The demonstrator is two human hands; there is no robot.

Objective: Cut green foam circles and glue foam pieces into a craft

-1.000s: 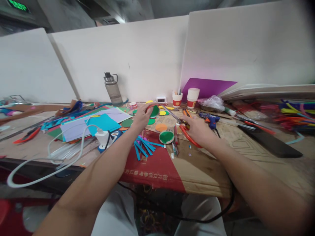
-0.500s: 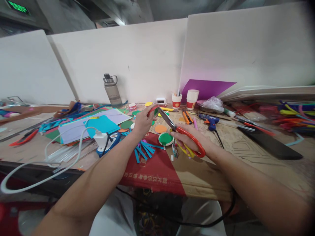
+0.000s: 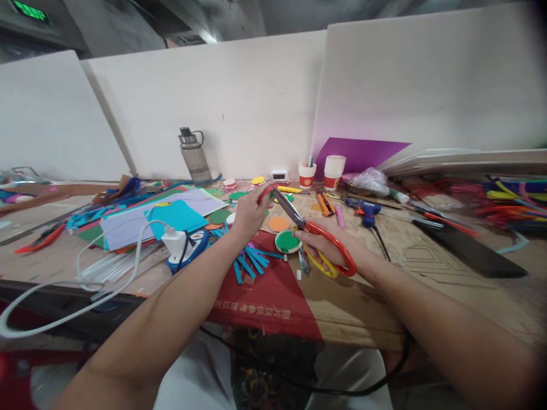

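White boards (image 3: 205,114) stand behind the worktable, with a grey water bottle (image 3: 196,159) and stacked paper cups (image 3: 334,173) in front of them. Under my arms lies a flattened cardboard (image 3: 265,304), partly red and partly brown.

With my right hand (image 3: 327,242) I grip the scissors (image 3: 294,213); their red and yellow handles are around my fingers, and the blades point forward and to the left. With my left hand (image 3: 250,213) I pinch a small red-and-green piece (image 3: 265,192), which is mostly hidden by my fingers. My two hands are apart, and the scissors lie between them, raised above the table. The tip of the blades is right by my left fingertips; whether it touches the piece, I cannot tell.

Below the blades rests a round green disc (image 3: 288,241), and near it an orange disc (image 3: 279,224). Blue paper strips (image 3: 250,265) are spread beside my left forearm. To the right of the scissors are an orange utility knife (image 3: 325,203), a pink stick (image 3: 339,217) and a blue glue gun (image 3: 367,212).
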